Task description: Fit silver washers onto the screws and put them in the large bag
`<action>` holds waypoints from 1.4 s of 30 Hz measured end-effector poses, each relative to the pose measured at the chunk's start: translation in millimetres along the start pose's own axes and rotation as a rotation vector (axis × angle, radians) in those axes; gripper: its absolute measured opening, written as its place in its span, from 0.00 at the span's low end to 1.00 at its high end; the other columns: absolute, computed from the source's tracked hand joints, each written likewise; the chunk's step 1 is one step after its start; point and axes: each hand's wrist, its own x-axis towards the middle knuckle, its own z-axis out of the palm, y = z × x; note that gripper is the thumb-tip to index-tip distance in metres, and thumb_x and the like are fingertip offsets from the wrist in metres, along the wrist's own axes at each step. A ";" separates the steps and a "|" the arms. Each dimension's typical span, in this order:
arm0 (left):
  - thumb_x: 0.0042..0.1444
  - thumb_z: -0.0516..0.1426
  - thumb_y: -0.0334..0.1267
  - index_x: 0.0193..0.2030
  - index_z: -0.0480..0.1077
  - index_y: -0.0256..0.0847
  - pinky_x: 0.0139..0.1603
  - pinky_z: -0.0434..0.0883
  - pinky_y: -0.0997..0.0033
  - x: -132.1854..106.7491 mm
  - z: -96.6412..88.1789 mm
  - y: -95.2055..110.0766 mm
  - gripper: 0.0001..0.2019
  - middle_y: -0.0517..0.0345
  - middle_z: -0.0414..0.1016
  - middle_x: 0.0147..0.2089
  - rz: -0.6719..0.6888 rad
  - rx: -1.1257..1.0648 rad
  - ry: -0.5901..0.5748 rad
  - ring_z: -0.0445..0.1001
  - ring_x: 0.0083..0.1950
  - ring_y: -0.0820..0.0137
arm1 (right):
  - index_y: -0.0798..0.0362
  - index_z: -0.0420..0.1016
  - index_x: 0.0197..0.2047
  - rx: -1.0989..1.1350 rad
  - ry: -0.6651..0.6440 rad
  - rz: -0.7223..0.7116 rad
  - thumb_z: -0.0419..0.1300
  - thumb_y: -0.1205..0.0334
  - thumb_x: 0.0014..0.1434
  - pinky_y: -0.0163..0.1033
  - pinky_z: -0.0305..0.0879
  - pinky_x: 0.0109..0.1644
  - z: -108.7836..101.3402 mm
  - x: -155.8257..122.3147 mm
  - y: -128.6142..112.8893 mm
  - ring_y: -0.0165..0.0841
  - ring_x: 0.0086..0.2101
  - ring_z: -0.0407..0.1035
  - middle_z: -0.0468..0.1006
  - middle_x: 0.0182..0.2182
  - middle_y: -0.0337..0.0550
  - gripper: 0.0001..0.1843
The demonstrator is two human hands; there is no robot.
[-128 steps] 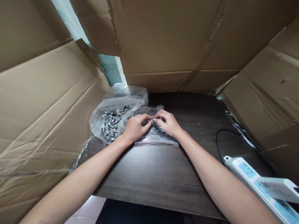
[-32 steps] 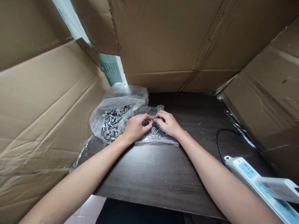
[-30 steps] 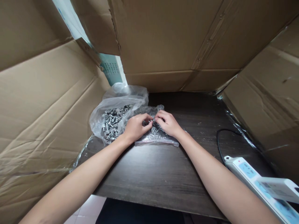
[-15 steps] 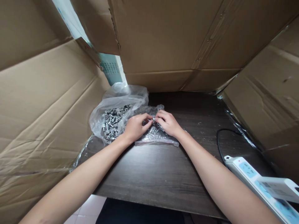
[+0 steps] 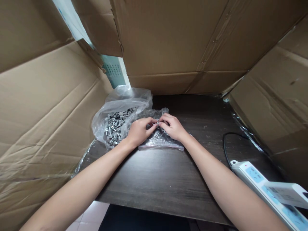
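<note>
Metal fastener [image 5: 157, 123] | pinched between both hands [image 5: 139, 132] [image 5: 173, 127] | above flat plastic bag [image 5: 160, 147]

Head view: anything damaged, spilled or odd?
The back cardboard panel has a ragged left edge, as if torn, with a green printed surface showing in the gap beside it. The bolts beside the left hand look contained in their open bag.

"What are you counting first?"
"One flat bag [image 5: 163, 146] and, sitting left of it, one open bag [image 5: 131, 93], making two."
"How many bolts [image 5: 115, 125] are filling the open bag?"
"Dozens, overlapping too much to count."
"And above the flat bag?"
"Two: the left hand [image 5: 139, 130] and the right hand [image 5: 175, 127] are pinching tiny hardware [image 5: 157, 123], number unclear."
"Right of the flat bag?"
"One power strip [image 5: 245, 169], one adapter [image 5: 286, 192] and one black cable [image 5: 224, 149] are lying there."
</note>
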 end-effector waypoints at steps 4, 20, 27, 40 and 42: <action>0.64 0.61 0.38 0.45 0.78 0.43 0.46 0.75 0.65 -0.7 0.8 -1.5 0.06 0.58 0.84 0.44 0.003 -0.004 0.004 0.82 0.44 0.63 | 0.53 0.73 0.31 0.003 0.010 -0.011 0.57 0.64 0.62 0.39 0.59 0.37 0.4 -0.1 -1.0 0.32 0.31 0.64 0.70 0.31 0.40 0.08; 0.61 0.63 0.35 0.46 0.77 0.43 0.46 0.75 0.64 -0.2 0.0 -0.2 0.07 0.57 0.83 0.43 0.020 -0.001 -0.044 0.81 0.43 0.63 | 0.52 0.70 0.29 0.025 0.000 0.004 0.54 0.66 0.61 0.40 0.60 0.41 0.4 0.0 0.4 0.34 0.34 0.67 0.71 0.31 0.42 0.09; 0.62 0.62 0.34 0.46 0.77 0.42 0.46 0.74 0.65 -0.4 0.3 0.4 0.07 0.58 0.83 0.43 0.020 0.000 -0.024 0.81 0.43 0.63 | 0.53 0.70 0.29 0.020 0.002 0.004 0.57 0.67 0.56 0.38 0.57 0.36 0.0 -0.3 0.9 0.33 0.30 0.64 0.69 0.29 0.40 0.05; 0.61 0.62 0.33 0.45 0.77 0.43 0.44 0.73 0.67 0.0 0.3 0.4 0.06 0.59 0.83 0.42 0.009 -0.013 0.007 0.81 0.42 0.65 | 0.53 0.71 0.31 0.053 -0.005 -0.002 0.53 0.64 0.59 0.41 0.59 0.41 -2.3 0.0 0.2 0.36 0.35 0.67 0.71 0.32 0.43 0.08; 0.61 0.62 0.33 0.45 0.77 0.42 0.43 0.73 0.68 0.2 0.4 0.7 0.06 0.59 0.83 0.41 -0.001 -0.015 0.008 0.81 0.41 0.66 | 0.53 0.70 0.32 0.046 0.002 -0.006 0.54 0.65 0.57 0.40 0.58 0.38 -2.1 -0.3 0.0 0.35 0.33 0.65 0.70 0.30 0.41 0.05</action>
